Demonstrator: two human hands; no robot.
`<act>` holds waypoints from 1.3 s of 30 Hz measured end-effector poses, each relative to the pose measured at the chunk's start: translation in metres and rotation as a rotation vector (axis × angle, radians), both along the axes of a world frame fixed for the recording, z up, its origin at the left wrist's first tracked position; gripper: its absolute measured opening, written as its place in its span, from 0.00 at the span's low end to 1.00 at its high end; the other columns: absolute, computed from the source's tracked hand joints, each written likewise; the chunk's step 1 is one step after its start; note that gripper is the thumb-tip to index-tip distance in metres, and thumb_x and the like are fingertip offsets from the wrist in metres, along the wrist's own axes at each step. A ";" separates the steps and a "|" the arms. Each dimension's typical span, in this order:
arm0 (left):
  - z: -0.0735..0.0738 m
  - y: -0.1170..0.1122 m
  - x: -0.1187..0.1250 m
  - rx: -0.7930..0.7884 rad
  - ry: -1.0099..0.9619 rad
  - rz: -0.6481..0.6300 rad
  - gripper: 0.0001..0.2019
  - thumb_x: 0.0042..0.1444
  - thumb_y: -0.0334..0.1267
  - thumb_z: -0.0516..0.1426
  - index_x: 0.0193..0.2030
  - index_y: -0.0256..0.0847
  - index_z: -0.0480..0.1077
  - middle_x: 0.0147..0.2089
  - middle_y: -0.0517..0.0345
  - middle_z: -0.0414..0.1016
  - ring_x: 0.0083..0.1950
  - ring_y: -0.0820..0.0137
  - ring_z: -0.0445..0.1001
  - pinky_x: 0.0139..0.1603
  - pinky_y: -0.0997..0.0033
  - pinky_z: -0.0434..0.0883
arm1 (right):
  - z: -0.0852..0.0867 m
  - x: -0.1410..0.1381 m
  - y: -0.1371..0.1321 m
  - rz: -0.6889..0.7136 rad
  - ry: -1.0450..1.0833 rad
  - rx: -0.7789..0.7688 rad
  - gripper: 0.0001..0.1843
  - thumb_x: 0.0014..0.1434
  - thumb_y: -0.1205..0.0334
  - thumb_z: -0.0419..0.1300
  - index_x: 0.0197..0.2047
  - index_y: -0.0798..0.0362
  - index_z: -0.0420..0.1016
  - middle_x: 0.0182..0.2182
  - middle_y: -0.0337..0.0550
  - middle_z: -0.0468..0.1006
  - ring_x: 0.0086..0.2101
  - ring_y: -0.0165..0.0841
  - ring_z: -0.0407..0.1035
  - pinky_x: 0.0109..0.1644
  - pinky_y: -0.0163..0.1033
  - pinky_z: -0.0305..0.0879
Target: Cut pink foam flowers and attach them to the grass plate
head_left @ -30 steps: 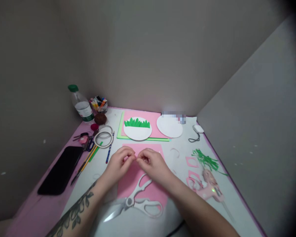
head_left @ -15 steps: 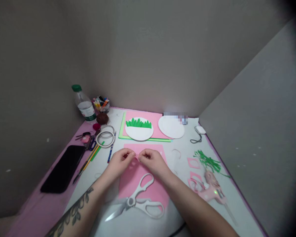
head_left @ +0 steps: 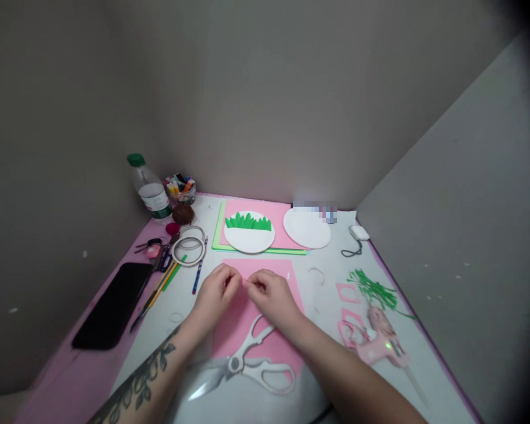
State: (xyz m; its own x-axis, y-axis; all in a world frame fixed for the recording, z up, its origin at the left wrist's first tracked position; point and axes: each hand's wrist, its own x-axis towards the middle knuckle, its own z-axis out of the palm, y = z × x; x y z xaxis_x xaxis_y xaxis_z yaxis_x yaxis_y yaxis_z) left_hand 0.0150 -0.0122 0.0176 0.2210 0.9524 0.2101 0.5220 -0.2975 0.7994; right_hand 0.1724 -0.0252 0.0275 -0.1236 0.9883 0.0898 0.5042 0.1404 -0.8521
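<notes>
Both hands meet over the upper part of a pink sheet that lies flat at the middle of the surface. The left hand and the right hand each pinch a small pink piece between thumb and fingertips, so each grip is closed on it; the piece is tiny, and its shape cannot be made out. It sits just above the sheet, between the two hands.

At 6 o'clock from the hands, white scissors lie on the lower edge of the pink sheet, untouched. At 12 o'clock a white paper plate already carries a row of green cut-out grass along its top half, and rests on stacked pink and green sheets; a second, bare plate lies just beside it toward 1 o'clock.

At 3 to 4 o'clock there are pink offcuts with holes cut from them, green trimmings and a pink glue gun with a small light on. At 10 o'clock stand a bottle and a cup of markers, with rings of tape, pencils and a black phone toward 9 o'clock.

Judging by this, the grass is cut and stuck, and pink shapes have been cut out; the pink piece is not yet on either plate, and the second plate has nothing on it
</notes>
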 end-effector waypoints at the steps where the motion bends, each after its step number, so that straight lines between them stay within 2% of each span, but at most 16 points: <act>1: 0.000 -0.001 0.001 0.010 0.005 0.006 0.10 0.59 0.36 0.50 0.28 0.40 0.66 0.29 0.59 0.69 0.33 0.70 0.69 0.33 0.72 0.65 | 0.000 0.000 0.000 -0.003 0.016 -0.015 0.08 0.54 0.65 0.57 0.24 0.52 0.71 0.25 0.39 0.72 0.28 0.31 0.65 0.33 0.34 0.59; 4: 0.000 -0.001 0.001 0.026 -0.006 0.054 0.10 0.59 0.37 0.50 0.28 0.40 0.66 0.30 0.59 0.69 0.33 0.70 0.69 0.33 0.72 0.65 | 0.000 0.003 0.004 -0.027 0.081 -0.073 0.10 0.53 0.61 0.57 0.22 0.53 0.70 0.22 0.37 0.71 0.26 0.30 0.64 0.31 0.34 0.58; 9: -0.002 0.008 -0.010 -0.012 -0.039 0.208 0.11 0.59 0.41 0.51 0.30 0.39 0.69 0.30 0.58 0.72 0.34 0.69 0.70 0.32 0.73 0.65 | -0.013 0.018 0.021 -0.175 0.260 -0.209 0.08 0.49 0.60 0.57 0.23 0.54 0.70 0.21 0.37 0.71 0.24 0.29 0.64 0.29 0.33 0.59; 11: -0.003 0.011 -0.014 -0.022 -0.011 0.185 0.12 0.59 0.42 0.51 0.30 0.39 0.70 0.31 0.57 0.74 0.34 0.68 0.71 0.33 0.72 0.66 | -0.022 0.022 0.027 -0.187 0.297 -0.271 0.07 0.48 0.60 0.57 0.23 0.54 0.69 0.18 0.36 0.70 0.21 0.27 0.62 0.24 0.32 0.57; 14: -0.007 0.011 -0.015 -0.014 0.074 0.056 0.12 0.59 0.40 0.51 0.32 0.40 0.73 0.33 0.55 0.76 0.36 0.67 0.73 0.38 0.70 0.67 | -0.033 0.022 0.031 -0.163 0.299 -0.356 0.07 0.48 0.60 0.56 0.23 0.54 0.66 0.15 0.34 0.68 0.15 0.25 0.57 0.18 0.30 0.52; 18: -0.013 0.009 -0.012 -0.001 0.163 -0.084 0.12 0.59 0.37 0.51 0.36 0.42 0.77 0.37 0.54 0.78 0.40 0.66 0.74 0.43 0.67 0.69 | -0.036 0.018 0.031 -0.115 0.280 -0.411 0.08 0.47 0.61 0.57 0.21 0.55 0.68 0.14 0.35 0.68 0.14 0.24 0.57 0.16 0.29 0.49; 25: -0.018 0.009 -0.013 -0.003 0.187 -0.107 0.11 0.58 0.33 0.53 0.41 0.43 0.77 0.41 0.53 0.78 0.42 0.66 0.75 0.46 0.68 0.70 | -0.033 0.015 0.032 -0.067 0.245 -0.398 0.08 0.46 0.64 0.57 0.18 0.55 0.69 0.12 0.35 0.68 0.15 0.25 0.60 0.21 0.30 0.55; 39: -0.019 0.008 -0.009 -0.012 0.293 -0.131 0.11 0.59 0.32 0.53 0.40 0.42 0.77 0.41 0.55 0.77 0.43 0.68 0.73 0.46 0.70 0.68 | -0.040 0.013 0.033 -0.068 0.134 -0.378 0.08 0.46 0.65 0.56 0.17 0.54 0.68 0.12 0.35 0.69 0.17 0.27 0.63 0.23 0.31 0.57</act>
